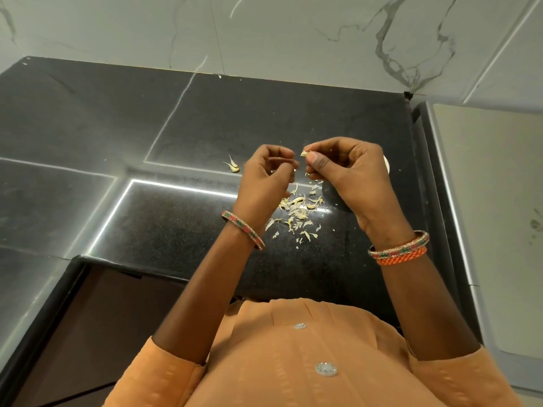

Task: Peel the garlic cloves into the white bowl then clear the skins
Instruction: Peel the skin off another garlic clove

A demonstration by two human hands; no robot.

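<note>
Skins (298, 211) are lying on the counter (176, 230) under both hands; the white bowl (386, 165) is sitting behind the right hand (349, 174), toward the counter's right edge.

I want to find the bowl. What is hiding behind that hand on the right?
Behind the right hand only a sliver of the white bowl peeks out on the black counter. The hand covers the rest, so whatever is inside cannot be seen.

Pale yellow-white garlic skins (296, 212) on a speckled black counter (164, 230); white, grey-veined marble wall (293, 33).
</note>
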